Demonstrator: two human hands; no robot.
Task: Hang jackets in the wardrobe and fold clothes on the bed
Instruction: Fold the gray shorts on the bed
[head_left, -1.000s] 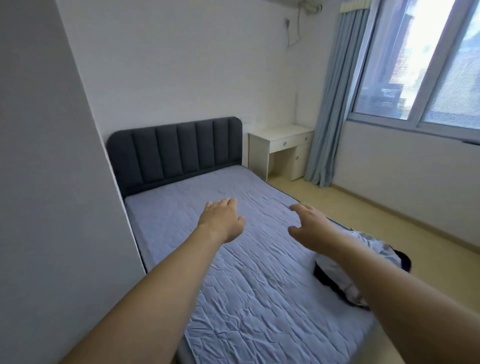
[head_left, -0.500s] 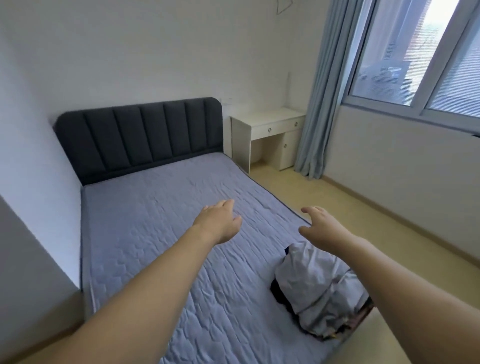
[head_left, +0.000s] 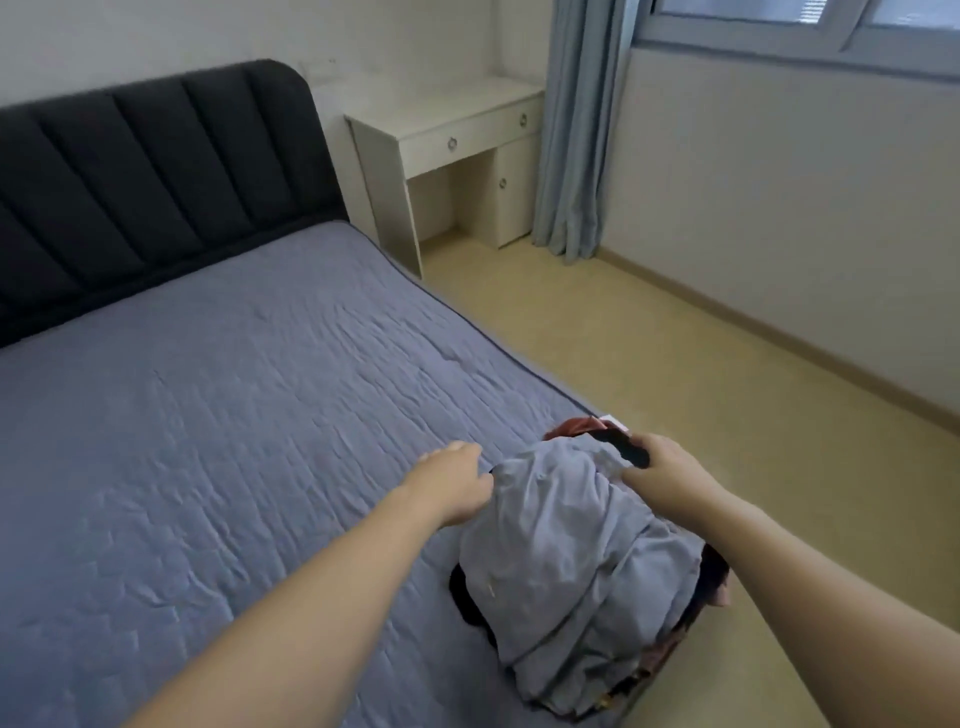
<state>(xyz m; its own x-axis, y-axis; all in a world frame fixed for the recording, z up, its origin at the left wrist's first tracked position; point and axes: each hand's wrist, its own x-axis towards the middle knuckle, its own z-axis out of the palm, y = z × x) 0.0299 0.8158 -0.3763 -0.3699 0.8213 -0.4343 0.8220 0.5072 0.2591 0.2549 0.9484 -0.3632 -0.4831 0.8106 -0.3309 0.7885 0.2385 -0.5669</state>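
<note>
Clothes pile (head_left: 576, 561) on bed (head_left: 208, 415), near right edge. Left hand (head_left: 452, 480) at pile's left top, fingers curled on grey cloth. Right hand (head_left: 662, 467) grips pile's far top.

Home bedroom: bed (head_left: 218, 415), padded headboard (head_left: 156, 171), white desk (head_left: 447, 135), curtain (head_left: 576, 130).

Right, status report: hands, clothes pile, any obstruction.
Left hand at the near edge of the grey garment, grip not visible. Right hand on the pile's top, fingers hidden. Pile sits at the bed edge. Nothing in the way.
</note>
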